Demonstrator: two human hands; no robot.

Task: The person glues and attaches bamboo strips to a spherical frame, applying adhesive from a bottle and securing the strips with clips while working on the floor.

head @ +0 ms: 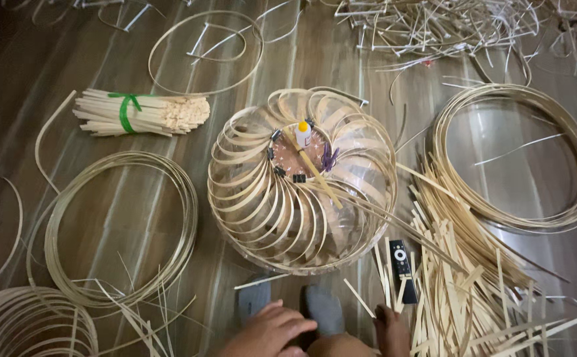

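Below the round bamboo-strip frame [302, 182], at the bottom edge of the view, the left hand [272, 330] lies flat with fingers spread and relaxed, gripping nothing, resting over what looks like a knee beside two grey feet [321, 307]. Just right of it, the right hand [391, 330] is mostly cut off; its grip cannot be told. Its fingertips sit near a black remote [402, 270] among loose bamboo strips [473, 291].
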